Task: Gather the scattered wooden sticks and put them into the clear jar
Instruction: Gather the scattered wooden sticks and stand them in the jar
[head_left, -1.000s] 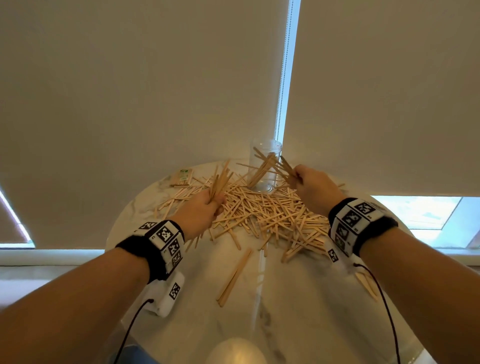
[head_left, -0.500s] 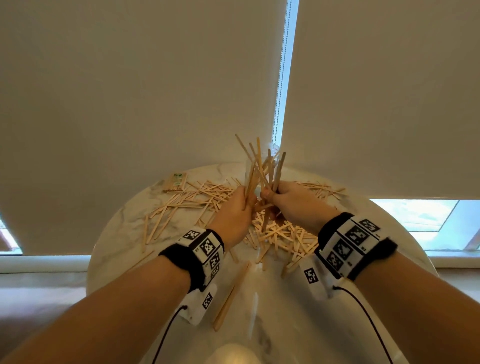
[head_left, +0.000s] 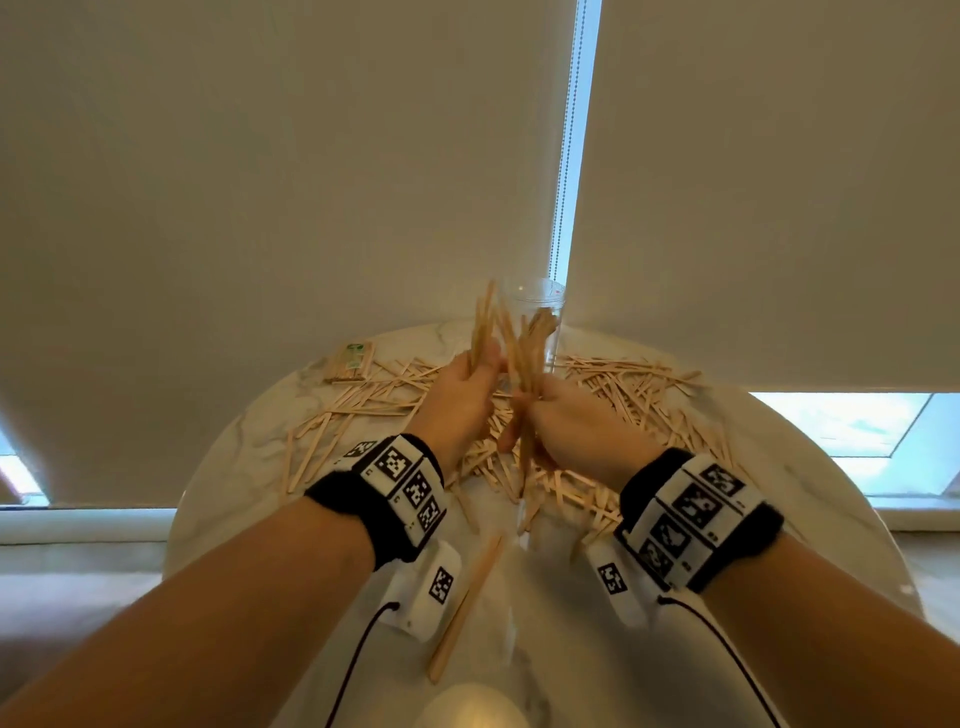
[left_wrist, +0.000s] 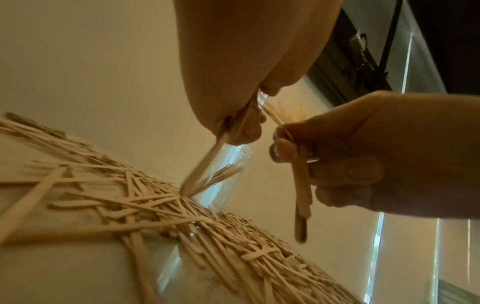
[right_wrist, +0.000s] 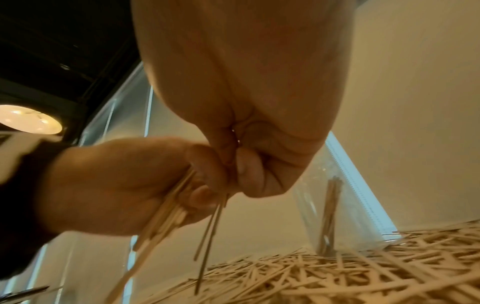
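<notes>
Many flat wooden sticks (head_left: 639, 384) lie strewn over the round marble table (head_left: 239, 447). The clear jar (head_left: 540, 312) stands upright at the far edge, with a few sticks (right_wrist: 330, 209) leaning inside it. My left hand (head_left: 467, 384) grips an upright bundle of sticks (head_left: 485, 322) just left of the jar. My right hand (head_left: 563, 415) grips another bundle (head_left: 522, 374) and touches the left hand. Both bundles are held above the pile, in front of the jar. In the right wrist view the left hand's bundle (right_wrist: 166, 211) hangs down beside my right fingers (right_wrist: 254, 174).
A wrapped packet of sticks (head_left: 353, 361) lies at the table's far left. One long stick (head_left: 467, 597) lies apart near me, between my wrists. Beige roller blinds (head_left: 260, 182) hang right behind the table and jar. Bare marble shows near the front edge.
Both hands have risen off the pile with their sticks and come together in front of the jar. A second ago they were apart, left and right of it.
</notes>
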